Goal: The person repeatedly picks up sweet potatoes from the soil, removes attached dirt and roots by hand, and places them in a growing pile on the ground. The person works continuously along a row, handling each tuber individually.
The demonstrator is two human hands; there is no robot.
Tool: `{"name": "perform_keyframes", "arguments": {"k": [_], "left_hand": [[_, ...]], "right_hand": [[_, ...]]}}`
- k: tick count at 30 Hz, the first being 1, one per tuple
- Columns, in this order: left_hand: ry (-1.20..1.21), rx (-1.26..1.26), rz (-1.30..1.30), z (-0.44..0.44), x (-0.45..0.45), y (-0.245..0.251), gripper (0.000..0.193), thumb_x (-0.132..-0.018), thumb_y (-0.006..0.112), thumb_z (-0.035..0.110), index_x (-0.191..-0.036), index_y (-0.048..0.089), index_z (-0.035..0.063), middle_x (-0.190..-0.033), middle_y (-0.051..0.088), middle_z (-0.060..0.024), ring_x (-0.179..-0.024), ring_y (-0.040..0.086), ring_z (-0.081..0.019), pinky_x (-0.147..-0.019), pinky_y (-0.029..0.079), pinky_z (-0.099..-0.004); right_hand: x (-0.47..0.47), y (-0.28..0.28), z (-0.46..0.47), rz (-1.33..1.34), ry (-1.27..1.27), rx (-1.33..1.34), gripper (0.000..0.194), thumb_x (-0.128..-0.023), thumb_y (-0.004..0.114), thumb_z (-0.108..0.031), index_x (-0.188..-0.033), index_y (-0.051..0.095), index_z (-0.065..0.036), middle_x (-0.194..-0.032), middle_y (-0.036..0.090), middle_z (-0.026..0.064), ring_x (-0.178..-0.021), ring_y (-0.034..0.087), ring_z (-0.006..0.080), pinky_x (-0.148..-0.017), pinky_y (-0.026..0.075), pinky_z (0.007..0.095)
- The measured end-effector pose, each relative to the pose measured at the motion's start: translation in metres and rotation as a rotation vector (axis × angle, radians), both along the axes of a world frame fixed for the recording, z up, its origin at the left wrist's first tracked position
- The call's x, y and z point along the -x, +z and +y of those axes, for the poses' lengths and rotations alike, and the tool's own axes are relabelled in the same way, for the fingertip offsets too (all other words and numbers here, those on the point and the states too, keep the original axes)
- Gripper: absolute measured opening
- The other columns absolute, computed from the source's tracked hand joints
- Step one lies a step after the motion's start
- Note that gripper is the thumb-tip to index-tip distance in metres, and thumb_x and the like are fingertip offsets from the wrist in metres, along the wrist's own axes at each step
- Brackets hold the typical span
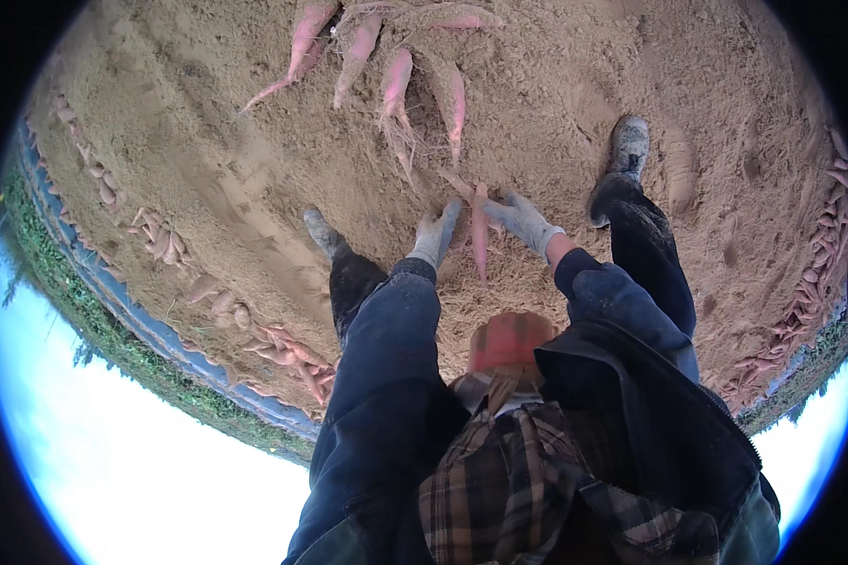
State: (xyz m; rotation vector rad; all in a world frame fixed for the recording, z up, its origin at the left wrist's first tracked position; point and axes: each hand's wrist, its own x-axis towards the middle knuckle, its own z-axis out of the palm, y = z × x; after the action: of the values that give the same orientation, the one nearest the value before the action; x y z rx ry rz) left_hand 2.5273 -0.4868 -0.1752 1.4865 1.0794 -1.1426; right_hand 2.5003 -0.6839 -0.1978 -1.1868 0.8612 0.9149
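My left hand [434, 233], in a pale, soiled work glove, is low over the soil just left of a small group of sweet potatoes, thumb and fingers apart. From the other side my right hand [526, 221], gloved alike, reaches in with its fingertips at the upper part of a long pink sweet potato [480, 236]; whether they grip it is not clear. Another slender root [456, 183] lies slanting at its top. Farther out, a cluster of pink sweet potatoes [396, 81] with stringy roots lies partly coated in soil.
My boots [630, 145] stand wide on loose sandy soil. Rows of dug sweet potatoes [161, 236] lie at the left and more [809, 282] at the right. Beyond the left row run a bluish strip [124, 300] and green plants [106, 332]. A red fabric piece [510, 339] shows near my chest.
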Motion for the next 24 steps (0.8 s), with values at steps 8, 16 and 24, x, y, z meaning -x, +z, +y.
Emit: {"name": "perform_keyframes", "arguments": {"k": [8,16,24], "left_hand": [[0.213,-0.08,-0.121,0.001,0.062,0.009,0.061,-0.092,0.067,0.052,-0.12,0.057,-0.0024,-0.103,0.069,-0.0197,-0.095,0.069,-0.0298,-0.08,0.054,-0.0395],[0.964,-0.042,-0.246,0.163,0.091,0.181,0.039,-0.103,0.058,0.037,-0.125,0.051,0.0053,-0.1,0.063,-0.0085,-0.083,0.064,-0.0179,-0.066,0.056,-0.0337],[1.017,-0.444,-0.504,0.316,0.083,0.209,0.055,-0.104,0.053,0.037,-0.143,0.042,0.0005,-0.144,0.049,-0.0176,-0.133,0.049,-0.0309,-0.111,0.043,-0.0403]], "right_hand": [[0.044,0.033,0.073,0.014,0.034,0.232,0.073,-0.082,0.077,-0.025,-0.139,0.04,0.002,-0.114,0.066,0.0214,-0.101,0.068,0.0312,-0.08,0.056,0.0396],[0.001,0.203,0.227,-0.215,0.601,-0.1,0.076,-0.084,0.07,-0.035,-0.144,0.036,-0.004,-0.121,0.064,0.0271,-0.11,0.065,0.0426,-0.093,0.053,0.0475],[-0.048,0.169,0.332,-0.928,0.643,-0.107,0.06,-0.088,0.069,-0.045,-0.129,0.056,-0.003,-0.118,0.064,0.0247,-0.112,0.062,0.0432,-0.096,0.05,0.0451]]}}
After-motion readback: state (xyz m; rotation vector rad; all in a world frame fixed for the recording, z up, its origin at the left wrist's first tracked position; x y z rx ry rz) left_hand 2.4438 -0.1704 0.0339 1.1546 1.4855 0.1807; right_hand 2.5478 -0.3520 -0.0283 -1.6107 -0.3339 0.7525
